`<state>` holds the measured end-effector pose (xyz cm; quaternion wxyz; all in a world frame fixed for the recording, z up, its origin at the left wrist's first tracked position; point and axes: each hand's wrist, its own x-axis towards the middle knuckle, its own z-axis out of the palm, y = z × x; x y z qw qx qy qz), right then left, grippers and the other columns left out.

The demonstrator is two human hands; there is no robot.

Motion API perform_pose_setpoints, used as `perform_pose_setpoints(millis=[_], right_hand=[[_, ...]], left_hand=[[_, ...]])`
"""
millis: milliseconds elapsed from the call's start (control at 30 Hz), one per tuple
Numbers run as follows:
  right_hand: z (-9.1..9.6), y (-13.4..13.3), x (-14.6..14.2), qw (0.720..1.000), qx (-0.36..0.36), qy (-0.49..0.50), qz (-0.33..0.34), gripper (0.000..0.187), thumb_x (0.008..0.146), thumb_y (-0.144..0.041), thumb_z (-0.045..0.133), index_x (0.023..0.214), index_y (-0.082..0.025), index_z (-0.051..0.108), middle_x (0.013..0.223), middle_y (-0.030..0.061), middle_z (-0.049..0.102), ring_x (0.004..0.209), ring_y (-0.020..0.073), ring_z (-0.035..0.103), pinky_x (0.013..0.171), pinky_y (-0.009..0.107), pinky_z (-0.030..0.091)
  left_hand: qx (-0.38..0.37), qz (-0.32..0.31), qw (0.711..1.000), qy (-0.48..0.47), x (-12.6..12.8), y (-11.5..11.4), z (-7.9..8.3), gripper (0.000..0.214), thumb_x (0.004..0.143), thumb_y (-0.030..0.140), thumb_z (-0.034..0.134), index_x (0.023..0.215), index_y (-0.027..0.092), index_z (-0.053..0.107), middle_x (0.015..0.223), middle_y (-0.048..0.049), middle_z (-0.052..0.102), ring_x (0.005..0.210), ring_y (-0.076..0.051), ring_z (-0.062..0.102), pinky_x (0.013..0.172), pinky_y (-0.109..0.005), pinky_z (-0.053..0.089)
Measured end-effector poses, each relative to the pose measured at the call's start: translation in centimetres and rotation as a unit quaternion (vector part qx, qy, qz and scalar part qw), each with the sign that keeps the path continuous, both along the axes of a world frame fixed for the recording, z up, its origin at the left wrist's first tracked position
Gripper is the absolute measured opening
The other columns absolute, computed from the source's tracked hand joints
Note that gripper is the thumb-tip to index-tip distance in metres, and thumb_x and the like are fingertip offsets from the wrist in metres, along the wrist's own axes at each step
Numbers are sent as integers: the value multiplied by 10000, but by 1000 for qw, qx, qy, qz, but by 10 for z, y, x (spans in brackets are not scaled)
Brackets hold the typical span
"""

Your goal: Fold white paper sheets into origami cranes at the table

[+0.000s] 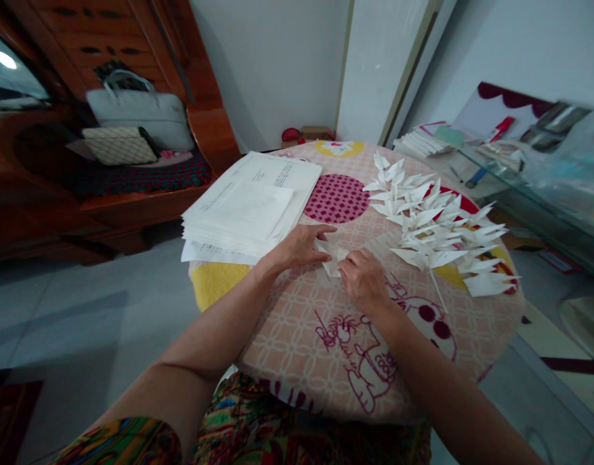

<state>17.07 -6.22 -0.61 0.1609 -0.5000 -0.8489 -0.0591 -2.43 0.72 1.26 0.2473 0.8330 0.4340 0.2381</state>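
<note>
A small piece of folded white paper (pixel 332 266) lies on the round table's patterned cloth, between my two hands. My left hand (pixel 301 247) holds its left end, the thumb on the paper and the index finger stretched out above it. Bent fingers of my right hand (pixel 363 276) pinch the right side and hide part of it. To the right, several folded paper cranes (pixel 423 216) stand crowded in rows. On the left rests a stack of white paper sheets (pixel 243 206), some printed, with smaller blank pieces on top.
The tablecloth (pixel 297 361) covers the round table. Right of it stands a glass-topped table (pixel 524 206) with papers, a red object and plastic bags. A wooden bench (pixel 146 200) at the left carries a pale handbag (pixel 142 110) and a quilted purse (pixel 120 145).
</note>
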Motion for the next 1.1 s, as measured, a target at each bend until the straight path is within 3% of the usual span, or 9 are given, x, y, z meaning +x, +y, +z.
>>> perform_pose_setpoints(millis=[133, 233, 300, 433, 567, 833, 967, 1100], right_hand=[[1, -3, 5, 999, 23, 26, -21, 165, 883, -152, 598, 993, -140, 720, 951, 143, 656, 944, 298, 525, 812, 411, 447], [-1, -2, 8, 995, 28, 87, -35, 441, 846, -162, 650, 1284, -123, 616, 1236, 189, 626, 1090, 346, 528, 923, 482, 466], [-6, 2, 11, 989, 3, 142, -33, 532, 821, -163, 682, 1344, -152, 582, 1296, 175, 620, 1145, 349, 541, 974, 504, 472], [-19, 12, 19, 972, -76, 222, -6, 512, 800, -170, 710, 1307, -190, 640, 1275, 138, 668, 1187, 311, 590, 1048, 498, 468], [-26, 19, 25, 966, -95, 240, 2, 494, 790, -201, 732, 1282, -207, 679, 1365, 149, 627, 1255, 314, 574, 1090, 521, 440], [-15, 16, 30, 980, -93, 170, 52, 389, 871, -183, 654, 1258, -158, 691, 1325, 163, 652, 1245, 292, 587, 1088, 486, 456], [-11, 14, 32, 985, -84, 141, 59, 335, 879, -171, 641, 1205, -183, 719, 1306, 146, 665, 1231, 282, 597, 1077, 489, 466], [-11, 14, 33, 985, -82, 138, 68, 279, 866, -148, 653, 1125, -167, 757, 1265, 146, 686, 1200, 278, 616, 1065, 479, 476]], left_hand=[[16, -1, 999, 30, 1, -2, 1, 596, 723, 195, 758, 1306, 166, 637, 1097, -81, 752, 966, -209, 703, 899, -344, 538], [20, 0, 998, 56, 0, -1, -1, 585, 720, 247, 776, 1286, 170, 652, 1120, -86, 751, 1015, -229, 701, 929, -362, 533], [19, -1, 998, 61, -1, 0, -3, 576, 727, 259, 774, 1283, 167, 653, 1134, -91, 748, 1023, -228, 702, 932, -360, 532], [30, -7, 997, 77, -2, 3, -7, 572, 749, 261, 759, 1303, 182, 639, 1159, -87, 742, 1045, -224, 697, 954, -363, 523], [35, -6, 992, 121, 0, 3, -10, 588, 767, 263, 754, 1331, 176, 614, 1175, -88, 733, 1084, -239, 678, 987, -383, 508], [72, -81, 991, 83, -4, 8, -13, 311, 839, 205, 668, 1145, 190, 725, 1130, -69, 730, 1025, -198, 684, 940, -329, 525], [107, -136, 981, 90, -5, 9, -12, 318, 881, 191, 613, 1173, 232, 730, 1144, -59, 728, 1051, -199, 678, 932, -318, 520], [124, -145, 975, 111, -4, 8, -13, 320, 878, 163, 604, 1152, 256, 742, 1158, -55, 727, 1070, -213, 673, 932, -335, 519]])
